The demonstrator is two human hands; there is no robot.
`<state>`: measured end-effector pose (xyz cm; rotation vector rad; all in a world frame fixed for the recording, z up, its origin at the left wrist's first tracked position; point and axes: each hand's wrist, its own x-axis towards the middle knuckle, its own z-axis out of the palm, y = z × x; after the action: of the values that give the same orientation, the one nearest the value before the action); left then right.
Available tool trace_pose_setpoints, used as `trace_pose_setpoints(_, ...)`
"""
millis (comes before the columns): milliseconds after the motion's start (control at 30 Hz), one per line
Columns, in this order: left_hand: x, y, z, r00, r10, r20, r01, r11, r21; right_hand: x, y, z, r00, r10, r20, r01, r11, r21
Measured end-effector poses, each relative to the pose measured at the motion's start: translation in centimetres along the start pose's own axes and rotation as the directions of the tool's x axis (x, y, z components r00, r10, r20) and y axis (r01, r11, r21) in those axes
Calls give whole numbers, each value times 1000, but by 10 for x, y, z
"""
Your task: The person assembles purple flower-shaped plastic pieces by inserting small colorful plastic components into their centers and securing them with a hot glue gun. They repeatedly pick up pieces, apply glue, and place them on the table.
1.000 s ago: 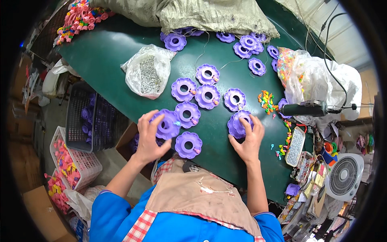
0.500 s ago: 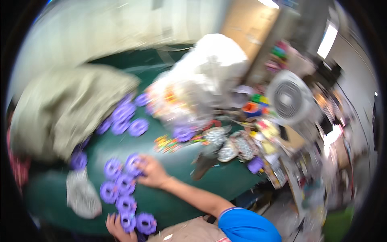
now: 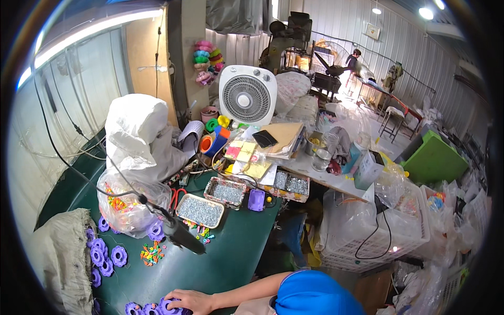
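Since a second ago the view has swung well off to the person's right: the green table [image 3: 231, 262] that filled the frame then now fills only the lower left, and the cluttered bench with the white fan [image 3: 247, 97] takes the middle.

Head view, bottom edge: only one hand shows, the right hand [image 3: 190, 301], its forearm running in from the blue sleeve [image 3: 310, 294] at the lower middle. It lies palm down, fingers curled loosely over a purple flower-shaped disc [image 3: 169, 306], touching it and seemingly gripping its rim, though I cannot tell how firmly. Two more purple discs [image 3: 140, 308] sit just beside it to the left. The left hand is out of the picture.

Those discs look like moulded plastic: light, stiff, smooth enough to slide on the table, and not fragile. The scalloped rim gives the fingers good purchase, and the centre hole would take a fingertip.

Further up the left side, more purple discs [image 3: 105, 258] lie against a grey sack [image 3: 58, 262]. A dark power screwdriver [image 3: 181, 235] hangs on its cable over the table, with small coloured beads [image 3: 152, 253] scattered below it, a clear bag of coloured pieces [image 3: 126, 205] behind, and a tray of screws [image 3: 199, 210] to the right.
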<state>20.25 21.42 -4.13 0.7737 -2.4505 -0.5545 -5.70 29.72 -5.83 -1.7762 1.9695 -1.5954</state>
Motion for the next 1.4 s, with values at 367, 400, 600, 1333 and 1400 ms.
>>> trace_pose_setpoints(367, -13, -19, 18, 998, -56, 3, 55, 993, 108, 10, -2, -4, 995, -25, 94, 26, 1000, -17)
trace_pose_setpoints(400, -15, -16, 12, 998, -65, -8, 65, 991, 114, 12, -3, 1, 994, -36, 103, 35, 999, 7)
trace_pose_setpoints(600, -22, -24, -19, 996, 2, -86, 9, 991, 135, 3, -12, 9, 995, 16, 100, -21, 999, 50)
trace_pose_setpoints(1333, -16, -19, -21, 992, -70, -104, 73, 997, 22, 0, -58, 26, 928, -344, 145, 262, 876, 406)
trace_pose_setpoints(1400, -17, -17, -19, 988, -88, -127, 87, 996, -11, -1, -58, 20, 931, -342, 130, 265, 876, 403)
